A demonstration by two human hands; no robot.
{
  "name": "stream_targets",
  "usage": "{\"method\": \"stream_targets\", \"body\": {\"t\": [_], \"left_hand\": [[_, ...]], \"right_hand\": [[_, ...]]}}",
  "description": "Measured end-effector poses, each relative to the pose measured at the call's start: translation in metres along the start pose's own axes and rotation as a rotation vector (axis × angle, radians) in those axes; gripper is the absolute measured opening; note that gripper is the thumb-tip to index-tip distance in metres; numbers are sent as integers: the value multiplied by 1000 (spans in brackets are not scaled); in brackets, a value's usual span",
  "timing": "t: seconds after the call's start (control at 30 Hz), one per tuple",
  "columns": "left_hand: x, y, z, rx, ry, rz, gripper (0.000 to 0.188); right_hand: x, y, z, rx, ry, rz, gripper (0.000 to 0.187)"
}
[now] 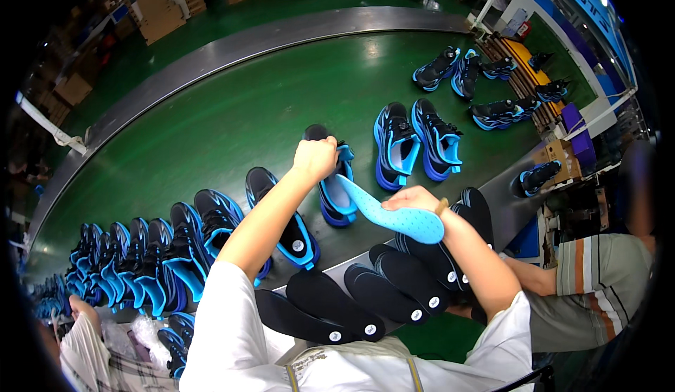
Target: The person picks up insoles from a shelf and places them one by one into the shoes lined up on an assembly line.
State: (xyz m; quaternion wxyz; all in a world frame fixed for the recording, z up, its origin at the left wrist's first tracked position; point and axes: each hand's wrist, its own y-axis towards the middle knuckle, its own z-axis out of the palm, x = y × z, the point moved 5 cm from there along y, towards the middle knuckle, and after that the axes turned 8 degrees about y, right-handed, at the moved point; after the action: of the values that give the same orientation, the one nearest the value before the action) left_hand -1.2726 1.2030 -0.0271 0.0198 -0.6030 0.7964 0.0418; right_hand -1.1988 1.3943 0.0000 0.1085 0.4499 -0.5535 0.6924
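My left hand (316, 158) is closed on the upper of a black sneaker with blue trim (328, 208), which stands on the green belt with its heel toward me. Between the fingers of my right hand (415, 199) is a light-blue perforated insole (415, 225). The insole slants down and bends, and its narrower end reaches the shoe's opening. Part of the shoe's upper is hidden by my left hand. Just left of it stands another sneaker (306, 240) with a black insole showing inside, a round white mark on its heel.
Several black insoles (330, 300) lie along the metal edge nearest me. Sneakers (184, 234) line the belt (232, 118) to my left. A pair (396, 142) stands right of my hands, with more shoes farther right. A co-worker's striped sleeve (598, 272) is at my right.
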Motion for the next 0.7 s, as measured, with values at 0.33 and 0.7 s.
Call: {"method": "stream_targets", "body": {"t": [0.33, 0.7], "left_hand": [[38, -34, 27, 264, -692, -173, 48], [43, -46, 46, 134, -774, -244, 53]], "right_hand": [[-11, 89, 72, -154, -1100, -319, 24], [-4, 64, 98, -310, -1413, -352, 38]]}}
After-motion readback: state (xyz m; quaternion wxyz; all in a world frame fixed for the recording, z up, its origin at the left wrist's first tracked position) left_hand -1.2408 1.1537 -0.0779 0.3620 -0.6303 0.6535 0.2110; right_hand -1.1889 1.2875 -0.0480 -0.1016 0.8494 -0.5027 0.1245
